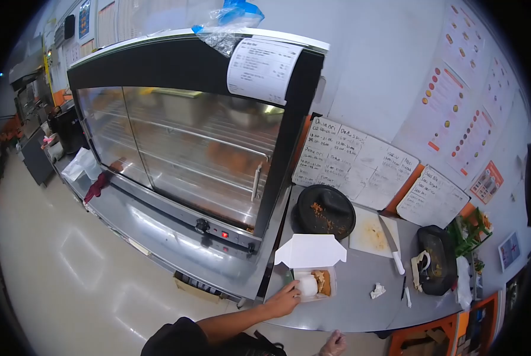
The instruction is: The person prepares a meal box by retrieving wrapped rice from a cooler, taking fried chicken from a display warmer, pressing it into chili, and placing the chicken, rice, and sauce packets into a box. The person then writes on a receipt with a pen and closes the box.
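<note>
White box (330, 293) near-left of cutting board (366, 232): lid up, white rice left, browned food right. Opening faces up, lid side points away from wearer; long axis roughly left-right. Hands apart: left hand (285, 298) touches box's left side, grip unclear; right hand (333, 344) nearer wearer than board, finger spread unclear.

Commercial kitchen: glass-fronted food warmer (179, 142), upper left; steel worktop (360, 299), cutting board (367, 232), knife (391, 244), lower right.
</note>
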Motion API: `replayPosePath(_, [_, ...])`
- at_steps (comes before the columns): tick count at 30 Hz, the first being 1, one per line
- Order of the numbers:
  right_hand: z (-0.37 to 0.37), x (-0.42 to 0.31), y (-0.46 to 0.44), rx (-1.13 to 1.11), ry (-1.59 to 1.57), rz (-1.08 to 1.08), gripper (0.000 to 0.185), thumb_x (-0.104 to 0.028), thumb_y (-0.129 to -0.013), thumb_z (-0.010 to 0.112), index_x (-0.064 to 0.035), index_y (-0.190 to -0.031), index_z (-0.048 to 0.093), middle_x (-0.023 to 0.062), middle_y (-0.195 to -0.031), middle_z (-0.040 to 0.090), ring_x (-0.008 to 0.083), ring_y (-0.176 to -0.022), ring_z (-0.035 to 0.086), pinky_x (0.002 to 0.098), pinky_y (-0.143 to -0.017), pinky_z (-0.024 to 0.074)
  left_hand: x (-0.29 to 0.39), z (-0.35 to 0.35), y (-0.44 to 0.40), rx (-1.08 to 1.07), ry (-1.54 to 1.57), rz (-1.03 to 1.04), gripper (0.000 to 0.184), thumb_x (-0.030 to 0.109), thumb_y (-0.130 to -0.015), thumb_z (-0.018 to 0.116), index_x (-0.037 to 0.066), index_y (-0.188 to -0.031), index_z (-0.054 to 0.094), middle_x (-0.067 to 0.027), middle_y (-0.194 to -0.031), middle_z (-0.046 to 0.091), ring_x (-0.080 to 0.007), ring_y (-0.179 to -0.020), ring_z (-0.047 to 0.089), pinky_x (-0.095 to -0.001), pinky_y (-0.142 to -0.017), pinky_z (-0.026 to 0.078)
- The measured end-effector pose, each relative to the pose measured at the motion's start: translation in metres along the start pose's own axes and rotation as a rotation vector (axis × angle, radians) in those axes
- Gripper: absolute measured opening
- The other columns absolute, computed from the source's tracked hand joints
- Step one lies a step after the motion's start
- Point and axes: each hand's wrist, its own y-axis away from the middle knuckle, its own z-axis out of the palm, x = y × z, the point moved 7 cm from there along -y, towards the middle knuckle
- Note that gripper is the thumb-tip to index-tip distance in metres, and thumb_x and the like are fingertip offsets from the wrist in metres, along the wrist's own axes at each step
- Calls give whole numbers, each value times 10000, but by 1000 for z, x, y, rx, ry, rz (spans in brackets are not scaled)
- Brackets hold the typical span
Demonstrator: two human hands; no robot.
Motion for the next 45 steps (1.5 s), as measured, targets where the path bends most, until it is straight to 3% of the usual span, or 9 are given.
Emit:
replayPosePath(4, [-37, -7, -6, 120, -148, -155, 492, -458, -950, 607, 29, -917, 673, 229, -660, 572, 281, -595, 423, 432, -599, 425, 20, 28, -5, -37, -72, 31, 154, 99, -860, 601, 3, -898, 714, -145, -1174, 620, -406, -1371, 344, -462, -1126, 354])
replayPosePath(7, [-62, 44, -31, 137, -128, -211, 276, -195, -956, 605, 82, -954, 604, 140, -803, 613, 193, -751, 582, 367, -692, 484, 36, 46, -10, -79, -89, 13, 172, 127, -874, 604, 14, -956, 704, -161, -1207, 608, -414, -1356, 365, -470, -1124, 351])
replayPosePath(12, [-114, 113, -65, 72, -303, 0, 264, -155, -956, 608, 65, -1102, 610, 159, -1020, 651, 223, -948, 615, 355, -858, 504, 56, 37, -12, 156, -95, -105, 327, 253, -881, 655, 28, -1119, 647, -220, -1349, 505, -457, -1316, 394, -535, -1131, 312])
replayPosePath(17, [-183, 102, -85, 121, -286, -29, 201, -152, -909, 654, 14, -1021, 674, 139, -901, 671, 221, -788, 646, 336, -718, 528, 43, 34, -8, 315, -114, -383, 488, 219, -932, 582, -33, -1336, 477, -249, -1385, 487, -409, -1363, 397, -543, -1142, 269])
replayPosePath(23, [-200, 146, -136, 65, -410, 55, 212, -193, -898, 683, 9, -961, 696, 109, -808, 677, 160, -689, 633, 309, -645, 517, 61, 38, -37, 360, -367, -423, 407, 237, -1013, 427, -45, -1292, 516, -249, -1364, 509, -413, -1382, 369, -547, -1160, 216])
replayPosePath(32, [-287, 251, -301, 192, -253, 280, 212, -206, -883, 713, -3, -941, 697, 60, -699, 665, 112, -610, 602, 293, -589, 508, 153, 130, -284, 683, -116, -107, 110, 10, -949, 535, -39, -1007, 615, -191, -1037, 629, -353, -968, 589, -419, -886, 468])
replayPosePath(35, [-353, 265, -361, 414, -149, 110, 188, -178, -888, 699, -7, -966, 693, 81, -767, 676, 119, -678, 618, 297, -627, 519, 202, 203, -392, 562, 163, -34, 82, -18, -883, 569, -12, -947, 620, -168, -958, 650, -336, -915, 618, -409, -843, 487])
replayPosePath(41, [-418, 311, -476, 466, -235, 280, 164, -128, -907, 660, 5, -1001, 678, 113, -889, 708, 196, -826, 669, 323, -745, 532, 350, 311, -524, 252, 496, 260, 46, -15, -813, 658, 18, -844, 649, -129, -858, 674, -314, -799, 657, -378, -735, 523])
replayPosePath(45, [-437, 282, -630, 422, 20, -89, 158, -104, -920, 619, 11, -1011, 674, 134, -937, 719, 256, -880, 687, 348, -805, 519, 392, 363, -538, 95, 443, 224, 29, 13, -809, 681, 22, -833, 668, -114, -865, 684, -309, -782, 665, -376, -721, 531])
